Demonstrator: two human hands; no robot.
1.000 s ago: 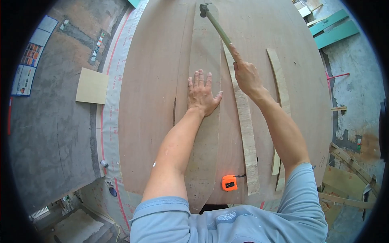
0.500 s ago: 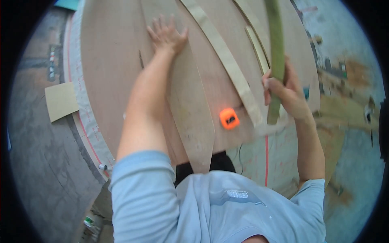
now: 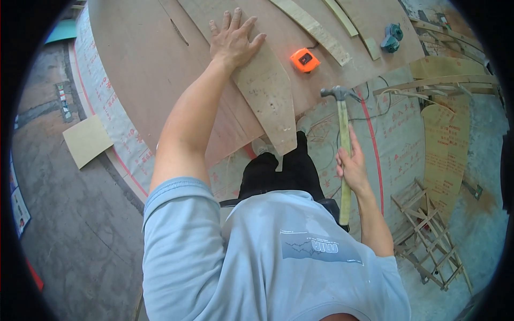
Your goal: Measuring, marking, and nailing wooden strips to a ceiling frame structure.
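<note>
My left hand (image 3: 234, 44) lies flat with fingers spread on a long, pointed wooden board (image 3: 267, 85). That board rests on a large plywood sheet (image 3: 144, 64) and its near tip juts past the sheet's edge. My right hand (image 3: 353, 165) is wrapped round the wooden handle of a claw hammer (image 3: 344, 125). The hammer is off the sheet's near edge, its metal head pointing away from me and its handle end near my waist. An orange tape measure (image 3: 305, 60) sits on the sheet, right of the board.
Narrow wood strips (image 3: 316, 32) lie on the sheet to the right. A teal tool (image 3: 392, 38) stands by the sheet's right edge. On the floor are a square panel (image 3: 87, 140) at left and a wooden lattice frame (image 3: 431, 235) at right. A dark cable (image 3: 386, 96) runs over the floor covering.
My right hand has come down and toward me with the hammer, whose head now shows. The left hand remains spread on the board. The whole view has shifted nearer my body.
</note>
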